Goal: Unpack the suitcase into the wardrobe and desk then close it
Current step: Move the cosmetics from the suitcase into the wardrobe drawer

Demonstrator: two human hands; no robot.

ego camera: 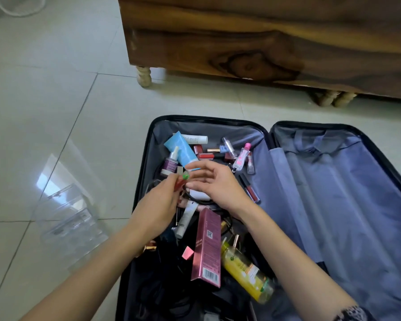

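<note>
Over the open suitcase (333,181) on the floor (56,112), the left hand (164,202) pinches a green-capped red tube (180,183) while the right hand (218,184) hovers just beside it, fingers loose, holding nothing.

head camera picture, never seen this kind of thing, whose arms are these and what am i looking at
There is no machine here. A person wears one camera on the head, looking down, so the two bare arms are their own. An open suitcase lies on a tiled floor before a wooden cabinet. Its left half holds toiletries: a blue tube, a pink box, a yellow bottle. The right half shows only lining. The left hand has its grip on a small red item with a green cap; the right hand is open beside it. A clear plastic organiser sits on the floor.
</note>
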